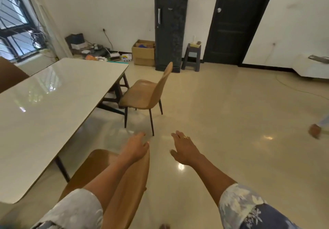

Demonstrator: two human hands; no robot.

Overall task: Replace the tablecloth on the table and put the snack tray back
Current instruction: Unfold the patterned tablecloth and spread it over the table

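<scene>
left hand, fingers loose, touches the tan moulded chair back; right hand (ringed) hovers spread beside it, glossy cream rectangular table left of both.

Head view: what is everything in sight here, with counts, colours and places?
table: 1, pale glossy top, left.
chairs: 3, tan; one by the table's far end, one at the left edge, one nearest the camera.
cabinet: 1, dark, far wall.
cardboard box: 1, brown, left of the cabinet.
stool: 1, dark, right of the cabinet.
door: 1, black, far wall.
window: 1, dark-barred, upper left.
another person: part only, blurred, right edge.
left hand: open, at the nearest chair's backrest.
right hand: open, ringed, over the floor.
</scene>
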